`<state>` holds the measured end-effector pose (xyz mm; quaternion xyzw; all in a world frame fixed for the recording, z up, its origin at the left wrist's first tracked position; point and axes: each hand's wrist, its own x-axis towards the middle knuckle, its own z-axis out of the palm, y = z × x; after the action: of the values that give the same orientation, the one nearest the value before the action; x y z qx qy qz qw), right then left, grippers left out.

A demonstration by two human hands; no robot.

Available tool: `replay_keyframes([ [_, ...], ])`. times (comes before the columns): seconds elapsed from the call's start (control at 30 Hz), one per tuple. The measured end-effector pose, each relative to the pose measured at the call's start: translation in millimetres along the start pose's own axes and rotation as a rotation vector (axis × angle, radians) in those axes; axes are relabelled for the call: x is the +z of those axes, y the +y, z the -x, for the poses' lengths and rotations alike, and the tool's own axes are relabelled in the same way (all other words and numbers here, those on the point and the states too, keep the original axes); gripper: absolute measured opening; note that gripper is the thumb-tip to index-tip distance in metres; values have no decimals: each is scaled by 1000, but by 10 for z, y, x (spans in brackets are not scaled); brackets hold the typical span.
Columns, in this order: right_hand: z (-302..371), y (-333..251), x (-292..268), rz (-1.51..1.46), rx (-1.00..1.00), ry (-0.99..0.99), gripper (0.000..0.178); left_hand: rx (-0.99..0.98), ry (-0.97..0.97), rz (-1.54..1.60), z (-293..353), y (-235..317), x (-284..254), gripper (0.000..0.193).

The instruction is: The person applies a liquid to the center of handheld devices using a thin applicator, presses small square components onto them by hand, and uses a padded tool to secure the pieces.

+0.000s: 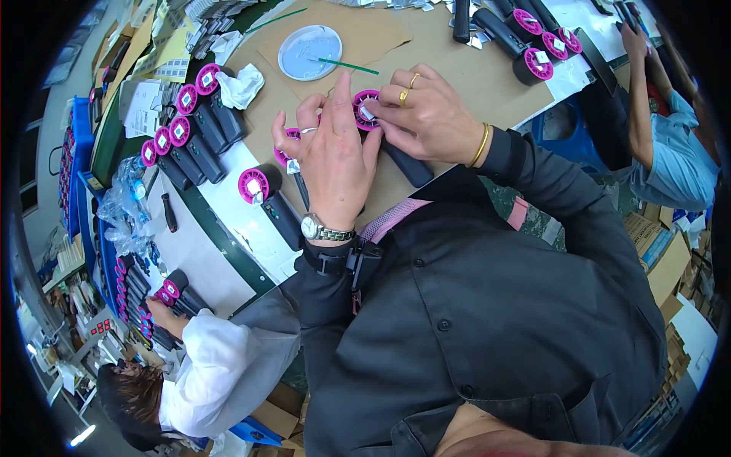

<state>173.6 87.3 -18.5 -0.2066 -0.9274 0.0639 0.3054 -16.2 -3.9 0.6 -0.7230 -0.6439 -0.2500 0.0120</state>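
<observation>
Under my fingers lies a black-handled device [411,167] with a round pink head [368,126], its handle slanting toward me. My right hand [435,114], with two gold rings, has thumb and fingers pinched at a small white square [367,113] on that head. Beside it, my left hand [335,164] spreads its fingers, the thumb close to the same device. Partly covered by the left hand is a second pink-headed device [282,158]. A third pink head [253,185] with a white square stands left of my left wrist.
A white dish [297,67] of greyish paste, with a green stick [348,66] across its edge, sits beyond my hands. Several similar devices [205,137] line the left; more [525,46] are at far right. A screwdriver [169,213] lies left. Co-workers [221,343] [662,145] sit on both sides.
</observation>
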Motion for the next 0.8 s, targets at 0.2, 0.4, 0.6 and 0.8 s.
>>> replay_keyframes([
  [0.2,-9,-78,-50,9,5,30,34,-29,-30,35,81,-49,-195,83],
  [0.4,-140,-366,-40,-115,9,122,32,-63,66,77,382,-328,-409,70],
  [0.6,-267,-451,62,-94,-39,15,35,-56,37,69,394,-367,-408,74],
  [0.8,-340,-373,91,-64,-79,39,35,4,-22,95,316,-437,-371,85],
])
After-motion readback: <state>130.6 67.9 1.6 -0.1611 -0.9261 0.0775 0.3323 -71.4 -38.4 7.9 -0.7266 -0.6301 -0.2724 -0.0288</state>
